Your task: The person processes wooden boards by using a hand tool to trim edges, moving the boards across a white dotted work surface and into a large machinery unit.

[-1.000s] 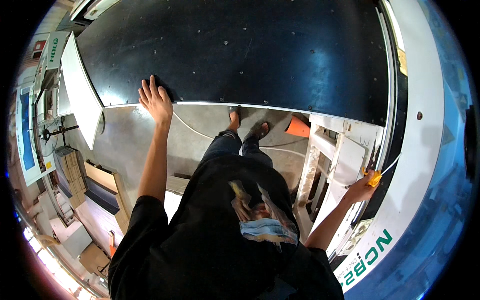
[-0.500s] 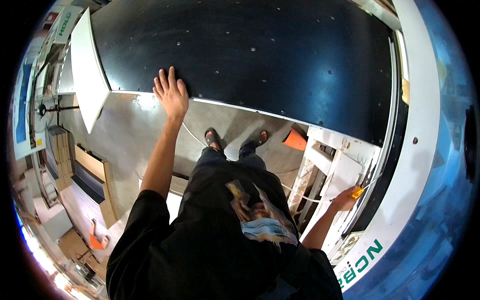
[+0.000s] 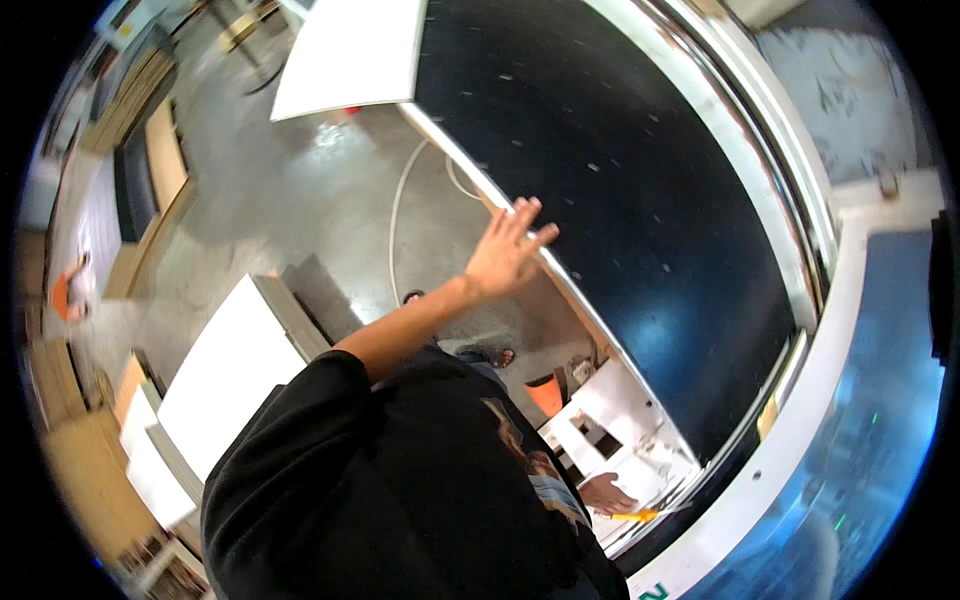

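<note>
My left hand (image 3: 508, 250) is open, fingers spread, at the pale edge of a large dark panel (image 3: 640, 200). The panel has small light marks scattered over it. Low on the right, my right hand (image 3: 605, 493) has its fingers stretched out over a white ledge (image 3: 625, 410) with cut-outs. Right beside those fingers lies a tool with a yellow handle (image 3: 636, 516) and a thin shaft, like a screwdriver. My body hides part of the right forearm.
A white board (image 3: 355, 55) juts out past the panel's far left corner. Stacked white boards (image 3: 235, 370) stand at my left. An orange cone-like piece (image 3: 545, 395) is by my feet, and a pale hose (image 3: 398, 210) curves across the floor. A white machine frame (image 3: 790, 470) borders the right.
My view has turned to the right. My right hand, earlier closed around the yellow-handled tool, has let go of it. The left hand remains spread near the panel's edge.
</note>
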`<state>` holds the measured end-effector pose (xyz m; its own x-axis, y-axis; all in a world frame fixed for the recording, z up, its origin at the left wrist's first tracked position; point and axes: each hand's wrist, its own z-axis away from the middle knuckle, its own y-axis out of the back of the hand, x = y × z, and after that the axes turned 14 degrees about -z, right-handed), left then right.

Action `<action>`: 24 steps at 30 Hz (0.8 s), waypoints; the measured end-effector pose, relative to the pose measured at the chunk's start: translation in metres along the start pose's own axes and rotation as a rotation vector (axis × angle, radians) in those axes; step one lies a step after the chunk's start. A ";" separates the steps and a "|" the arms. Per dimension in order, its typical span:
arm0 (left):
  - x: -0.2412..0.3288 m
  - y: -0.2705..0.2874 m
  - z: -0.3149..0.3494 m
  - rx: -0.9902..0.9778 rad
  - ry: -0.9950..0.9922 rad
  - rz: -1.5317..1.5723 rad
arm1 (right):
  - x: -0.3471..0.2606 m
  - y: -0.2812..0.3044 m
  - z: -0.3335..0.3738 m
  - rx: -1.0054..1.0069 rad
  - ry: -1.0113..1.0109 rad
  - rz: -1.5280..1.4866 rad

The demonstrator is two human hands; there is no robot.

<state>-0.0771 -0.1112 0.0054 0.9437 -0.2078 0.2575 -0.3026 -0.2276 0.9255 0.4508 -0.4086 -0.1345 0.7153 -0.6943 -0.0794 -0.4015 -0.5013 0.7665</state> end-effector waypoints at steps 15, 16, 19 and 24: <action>-0.330 0.013 0.396 -0.336 1.237 0.434 | -0.628 0.252 0.067 -0.910 0.964 -1.478; -0.345 0.025 0.409 -0.087 1.355 0.529 | -0.650 0.263 0.074 -0.925 0.957 -1.494; -0.377 0.038 0.434 0.396 1.494 0.571 | -0.717 0.273 0.091 -0.929 1.090 -1.589; -0.404 0.028 0.442 0.457 1.514 0.645 | -0.824 0.325 0.152 -1.105 1.175 -1.737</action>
<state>-0.5258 -0.4537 -0.1956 -0.1450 0.5911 0.7934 -0.4133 -0.7648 0.4943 -0.3561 -0.0780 0.0832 -0.0198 0.5689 -0.8221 0.7426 0.5590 0.3689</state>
